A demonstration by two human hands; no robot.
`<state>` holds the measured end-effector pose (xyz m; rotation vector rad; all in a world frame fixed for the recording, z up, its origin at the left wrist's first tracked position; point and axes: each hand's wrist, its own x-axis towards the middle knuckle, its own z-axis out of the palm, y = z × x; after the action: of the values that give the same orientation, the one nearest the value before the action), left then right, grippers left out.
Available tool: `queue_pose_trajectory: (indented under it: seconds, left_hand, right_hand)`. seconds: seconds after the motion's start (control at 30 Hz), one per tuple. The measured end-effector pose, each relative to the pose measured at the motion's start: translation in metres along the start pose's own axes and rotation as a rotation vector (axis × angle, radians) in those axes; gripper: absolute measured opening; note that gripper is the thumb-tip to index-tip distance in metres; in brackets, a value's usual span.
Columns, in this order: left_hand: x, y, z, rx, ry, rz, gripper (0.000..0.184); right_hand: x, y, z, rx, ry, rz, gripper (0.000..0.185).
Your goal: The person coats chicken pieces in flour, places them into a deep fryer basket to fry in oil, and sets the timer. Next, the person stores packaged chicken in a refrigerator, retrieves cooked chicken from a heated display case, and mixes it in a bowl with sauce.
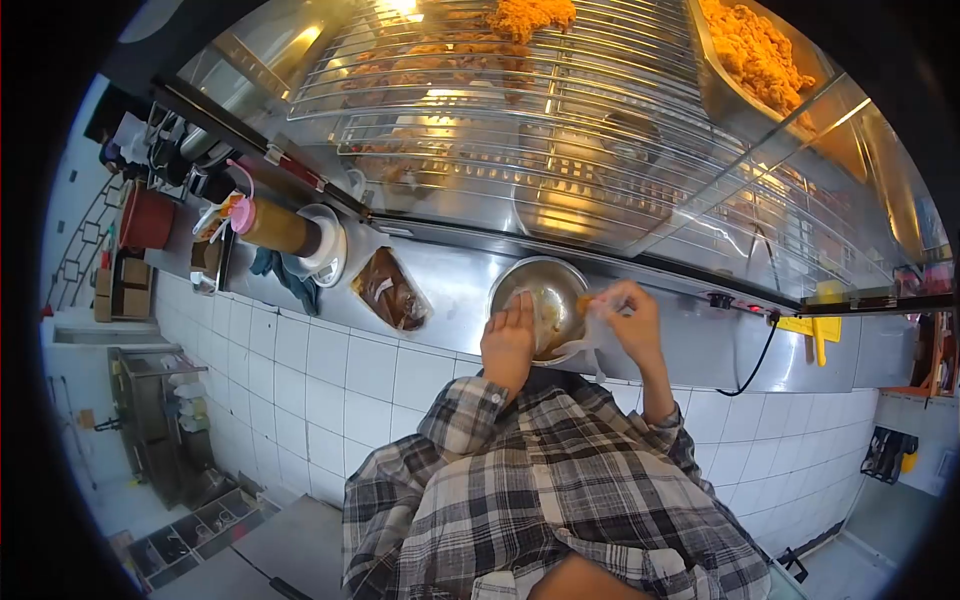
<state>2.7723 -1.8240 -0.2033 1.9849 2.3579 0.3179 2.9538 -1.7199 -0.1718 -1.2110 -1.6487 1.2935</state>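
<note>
A round metal bowl point(573, 274) sits on the steel counter in front of my body. My left hand point(508, 342) is closed over the bowl's left rim, its fingers reaching inside; the thumb is hidden. Raised at the bowl's right side, my right hand point(633, 320) pinches a thin clear plastic bag point(598, 340), which hangs down by the rim. A small orange-brown piece point(584, 303) shows near those fingertips, too small to name. Crumpled clear plastic and some pale bits lie in the bowl.
A glass-fronted warmer with wire racks point(560, 100) and fried food point(755, 55) overhangs the counter. To the left lie a bag of dark brown sauce point(390, 290), a pink-capped bottle point(270, 222) and a dark cloth point(288, 282). A black cord point(765, 355) hangs right.
</note>
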Motion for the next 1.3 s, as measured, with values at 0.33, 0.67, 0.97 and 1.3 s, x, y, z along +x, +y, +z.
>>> queue_pose_trajectory:
  seconds: [0.33, 0.67, 0.97, 1.3]
  left_hand:
    - [-0.002, -0.043, -0.027, -0.177, -0.1, -0.016, 0.08]
    - [0.004, -0.093, -0.039, -0.348, -0.071, 0.09, 0.075]
    - [0.002, -0.093, -0.036, -0.255, -0.092, 0.029, 0.064]
    - [-0.016, -0.09, -0.06, -0.351, 0.022, -0.029, 0.055]
  right_hand:
    - [0.009, 0.007, 0.055, -0.482, -0.017, -0.01, 0.018]
    - [-0.078, -0.005, -0.133, 0.014, 0.4, 0.333, 0.011]
    - [-0.116, 0.089, -0.399, -0.978, 0.854, 0.472, 0.043]
    - [-0.011, 0.234, -0.498, 0.193, 0.521, 0.144, 0.051]
